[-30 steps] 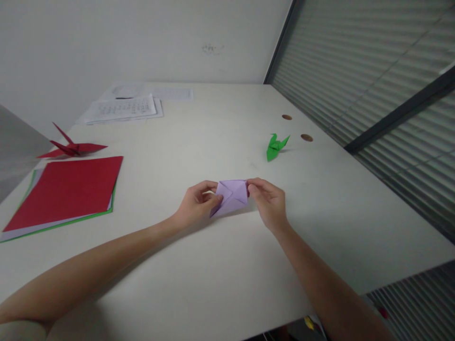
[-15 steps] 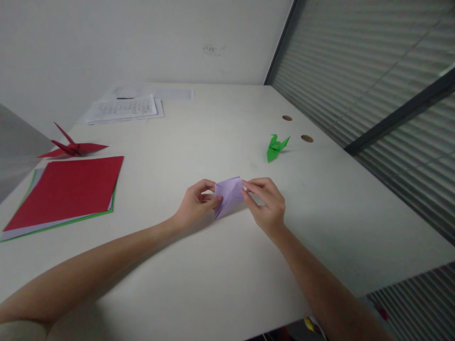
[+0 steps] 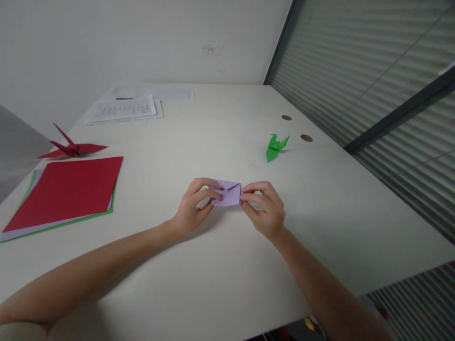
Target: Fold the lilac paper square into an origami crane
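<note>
Since half a second ago, the folded purple paper (image 3: 231,195) has turned, and the left hand (image 3: 194,206) has brought its fingers over the paper's face, where its thumb lay before. That hand is clamped on the paper's left part; the right hand (image 3: 267,209) has its fingertips closed on the right edge. Both hold it at the middle of the tabletop (image 3: 213,279). Farther right stands a green paper crane (image 3: 273,149); at left, a red paper crane (image 3: 74,149) sits beyond a red sheet (image 3: 67,189).
</note>
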`<action>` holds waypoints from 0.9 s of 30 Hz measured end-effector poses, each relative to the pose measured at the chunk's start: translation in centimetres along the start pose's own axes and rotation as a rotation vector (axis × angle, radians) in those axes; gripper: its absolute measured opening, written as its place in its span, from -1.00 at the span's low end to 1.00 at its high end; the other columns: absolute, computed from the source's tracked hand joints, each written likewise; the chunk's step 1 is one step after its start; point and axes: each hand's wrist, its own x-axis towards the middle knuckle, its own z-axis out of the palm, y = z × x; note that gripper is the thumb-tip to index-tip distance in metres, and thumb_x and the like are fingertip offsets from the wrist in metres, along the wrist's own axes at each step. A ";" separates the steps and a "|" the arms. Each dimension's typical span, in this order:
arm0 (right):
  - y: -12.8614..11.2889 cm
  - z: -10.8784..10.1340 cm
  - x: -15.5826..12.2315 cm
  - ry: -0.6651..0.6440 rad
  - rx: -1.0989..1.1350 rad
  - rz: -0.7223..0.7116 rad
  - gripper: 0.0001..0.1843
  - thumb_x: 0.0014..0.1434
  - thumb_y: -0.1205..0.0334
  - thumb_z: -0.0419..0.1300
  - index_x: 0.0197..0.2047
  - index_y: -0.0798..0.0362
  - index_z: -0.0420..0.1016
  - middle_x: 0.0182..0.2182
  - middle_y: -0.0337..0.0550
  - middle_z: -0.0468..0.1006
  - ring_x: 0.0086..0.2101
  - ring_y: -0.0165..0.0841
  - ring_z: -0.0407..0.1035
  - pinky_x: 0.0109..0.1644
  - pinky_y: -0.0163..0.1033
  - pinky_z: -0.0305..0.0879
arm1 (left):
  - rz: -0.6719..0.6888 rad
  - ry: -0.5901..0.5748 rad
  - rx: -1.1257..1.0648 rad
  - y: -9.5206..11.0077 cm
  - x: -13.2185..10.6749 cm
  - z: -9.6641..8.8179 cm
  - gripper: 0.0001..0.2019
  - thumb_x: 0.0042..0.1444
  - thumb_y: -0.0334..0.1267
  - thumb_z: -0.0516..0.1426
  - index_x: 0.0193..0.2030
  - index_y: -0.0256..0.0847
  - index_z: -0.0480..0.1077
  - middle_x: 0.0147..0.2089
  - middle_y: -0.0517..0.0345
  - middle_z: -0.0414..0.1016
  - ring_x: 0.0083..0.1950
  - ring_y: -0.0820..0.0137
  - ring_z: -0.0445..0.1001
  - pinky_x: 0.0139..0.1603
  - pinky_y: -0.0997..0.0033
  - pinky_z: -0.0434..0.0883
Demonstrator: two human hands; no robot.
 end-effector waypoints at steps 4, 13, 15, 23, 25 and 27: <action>0.0 0.0 -0.1 -0.017 0.016 -0.008 -0.78 0.13 0.47 0.24 -0.22 -0.05 0.50 -0.27 -0.12 0.54 -0.26 -0.32 0.46 -0.24 -0.17 0.43 | 0.085 0.077 0.121 -0.1 0.0 -0.1 -0.86 0.15 -0.45 0.14 -0.32 -0.15 0.48 -0.02 0.00 0.46 0.09 0.26 0.41 0.10 0.17 0.37; 0.5 0.1 -0.4 -0.072 0.025 0.036 -0.73 0.16 0.44 0.21 -0.16 -0.11 0.57 -0.22 -0.10 0.50 -0.23 -0.30 0.42 -0.25 -0.17 0.42 | 0.195 -0.043 0.121 -0.2 0.0 -0.2 -0.85 0.18 -0.49 0.11 -0.25 -0.16 0.42 -0.10 0.07 0.61 0.08 0.28 0.52 0.19 0.09 0.24; 0.5 0.1 -0.2 -0.085 0.063 0.064 -0.79 0.16 0.42 0.22 -0.21 -0.09 0.58 -0.24 -0.10 0.53 -0.22 -0.29 0.43 -0.21 -0.14 0.41 | 0.163 -0.045 0.093 -0.3 -0.1 -0.1 -0.87 0.18 -0.47 0.12 -0.24 -0.17 0.42 -0.13 0.08 0.62 0.02 0.30 0.55 0.17 0.12 0.28; 0.8 0.2 0.1 -0.137 0.302 0.284 -0.93 0.16 0.37 0.26 -0.29 0.01 0.54 -0.40 -0.16 0.55 -0.35 -0.33 0.43 -0.25 -0.18 0.37 | -0.103 -0.002 -0.036 0.2 -0.1 0.4 -0.88 0.17 -0.41 0.14 -0.17 -0.22 0.46 -0.24 0.08 0.60 -0.20 0.41 0.55 -0.14 0.45 0.46; 0.9 0.3 -0.1 -0.125 0.333 0.314 -0.94 0.15 0.36 0.27 -0.31 0.00 0.54 -0.41 -0.17 0.53 -0.36 -0.34 0.41 -0.26 -0.19 0.35 | -0.118 0.002 -0.053 0.5 -0.1 0.4 -0.87 0.14 -0.43 0.15 -0.18 -0.22 0.47 -0.26 0.09 0.59 -0.23 0.43 0.54 -0.16 0.47 0.46; 0.9 0.3 -0.3 -0.117 0.346 0.355 -0.95 0.15 0.33 0.27 -0.34 0.00 0.53 -0.42 -0.18 0.52 -0.37 -0.35 0.39 -0.27 -0.20 0.33 | -0.156 0.013 -0.099 0.6 -0.1 0.5 -0.86 0.12 -0.43 0.17 -0.17 -0.23 0.47 -0.26 0.10 0.58 -0.25 0.45 0.53 -0.16 0.47 0.47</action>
